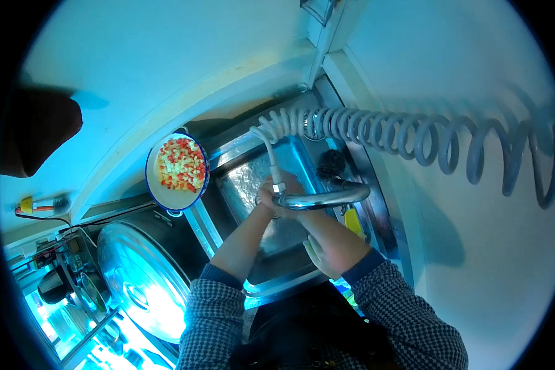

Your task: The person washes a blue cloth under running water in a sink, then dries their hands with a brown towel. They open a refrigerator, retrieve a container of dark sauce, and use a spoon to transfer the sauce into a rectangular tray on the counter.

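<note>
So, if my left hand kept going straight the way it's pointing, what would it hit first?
Most likely your right hand, close in front of your left hand. The metal tap hides part of them, so I can't tell whether they already touch.
</note>
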Demonstrator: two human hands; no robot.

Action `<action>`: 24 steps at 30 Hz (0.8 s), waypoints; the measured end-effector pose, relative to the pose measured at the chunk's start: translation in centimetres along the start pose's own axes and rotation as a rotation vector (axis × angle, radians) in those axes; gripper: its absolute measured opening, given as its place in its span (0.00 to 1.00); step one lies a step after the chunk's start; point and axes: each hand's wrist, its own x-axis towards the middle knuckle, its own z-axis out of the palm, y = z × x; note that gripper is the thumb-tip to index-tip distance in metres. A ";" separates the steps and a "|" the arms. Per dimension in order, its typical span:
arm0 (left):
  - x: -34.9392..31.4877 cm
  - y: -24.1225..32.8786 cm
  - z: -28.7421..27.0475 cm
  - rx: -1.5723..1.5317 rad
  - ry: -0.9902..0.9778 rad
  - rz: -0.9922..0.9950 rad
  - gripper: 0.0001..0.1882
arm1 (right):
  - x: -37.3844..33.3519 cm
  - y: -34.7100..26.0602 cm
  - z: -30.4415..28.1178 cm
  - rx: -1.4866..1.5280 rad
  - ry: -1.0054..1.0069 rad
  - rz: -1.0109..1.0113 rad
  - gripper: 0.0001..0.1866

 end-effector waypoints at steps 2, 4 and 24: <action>-2.9 -0.1 -4.4 -0.185 -0.028 -0.022 0.08 | 0.7 0.0 0.0 0.111 -0.228 0.060 0.14; -3.7 -1.5 -2.5 -0.300 0.022 0.062 0.08 | 1.3 0.3 -0.2 0.335 -0.358 0.057 0.15; -16.9 5.5 -0.3 -0.315 0.297 -0.251 0.09 | -8.0 -0.2 -6.2 0.786 -0.539 0.422 0.15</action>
